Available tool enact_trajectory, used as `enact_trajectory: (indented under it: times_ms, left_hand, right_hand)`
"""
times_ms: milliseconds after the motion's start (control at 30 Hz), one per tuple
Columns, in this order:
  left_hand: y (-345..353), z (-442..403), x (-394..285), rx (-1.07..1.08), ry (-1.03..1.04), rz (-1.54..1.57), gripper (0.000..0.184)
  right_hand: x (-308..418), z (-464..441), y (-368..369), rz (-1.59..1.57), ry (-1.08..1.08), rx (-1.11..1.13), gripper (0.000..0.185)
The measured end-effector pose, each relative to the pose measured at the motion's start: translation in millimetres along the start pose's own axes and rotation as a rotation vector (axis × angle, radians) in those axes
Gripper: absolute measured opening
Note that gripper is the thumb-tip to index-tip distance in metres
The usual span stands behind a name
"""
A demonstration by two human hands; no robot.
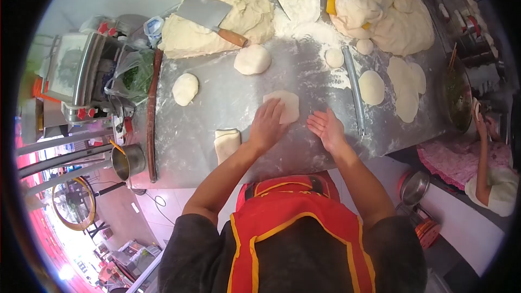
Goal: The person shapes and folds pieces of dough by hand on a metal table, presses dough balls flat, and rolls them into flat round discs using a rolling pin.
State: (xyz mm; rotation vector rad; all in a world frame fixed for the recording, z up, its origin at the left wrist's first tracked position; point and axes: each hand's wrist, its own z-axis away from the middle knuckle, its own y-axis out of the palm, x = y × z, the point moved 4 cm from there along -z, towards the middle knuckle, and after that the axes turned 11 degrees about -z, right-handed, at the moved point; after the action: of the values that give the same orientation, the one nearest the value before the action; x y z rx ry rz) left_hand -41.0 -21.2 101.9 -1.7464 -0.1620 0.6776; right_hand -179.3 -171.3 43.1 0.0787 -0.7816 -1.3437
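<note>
My left hand (pixel 267 125) lies flat with its fingers on the left part of a flattened dough piece (pixel 290 107), which it partly covers. My right hand (pixel 326 127) is held just right of that piece, palm turned up and inward, fingers extended, holding nothing. A folded dough piece (pixel 227 144) rests left of my left wrist. Farther back are a round dough piece (pixel 253 59) and, to the left, a smaller one (pixel 185 89). To the right of my right hand a grey metal rod (pixel 354 91) lies beside another dough round (pixel 372 88).
Large dough masses (pixel 401 11) fill the back, where a wooden-handled scraper (pixel 204 11) lies. A brown stick (pixel 154 116) borders the metal table (pixel 190 125) at left, near a pot (pixel 128 163). At far right, another person's hand (pixel 481 122) is near a large bowl (pixel 458 95).
</note>
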Motion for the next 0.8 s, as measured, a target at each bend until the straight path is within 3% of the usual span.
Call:
enact_trajectory:
  times_ms: [133,200,267,333,433,533,667,767,800]
  left_hand:
    - [36,-30,3,-0.004,0.074,-0.136,0.054]
    - [48,-35,5,0.044,0.099,-0.205,0.056]
    - [46,-35,3,0.072,0.084,-0.253,0.058]
    - [46,-36,4,0.093,0.062,-0.280,0.059]
    - [47,-37,7,0.107,0.036,-0.286,0.060]
    - [47,-39,5,0.096,0.026,-0.298,0.061]
    - [51,-38,5,0.079,0.019,-0.304,0.062]
    - [50,-39,2,0.066,0.014,-0.291,0.062]
    - [48,-40,3,0.062,0.011,-0.290,0.062]
  right_hand:
    - [-19,-2,0,-0.006,-0.061,-0.090,0.069]
    - [-54,-44,-22,0.590,-0.299,0.136,0.072]
    - [-65,-48,-11,0.539,-0.265,0.113,0.075]
    - [-51,-16,56,-0.154,0.029,-0.156,0.077]
    - [-43,-31,58,-0.067,0.074,-0.144,0.078]
    - [-11,-23,51,0.098,0.224,0.156,0.076]
    - [49,-47,38,0.372,-0.030,-0.028,0.079]
    - [8,-96,39,0.322,0.069,0.191,0.076]
    - [0,-109,39,0.516,-0.113,0.144,0.069]
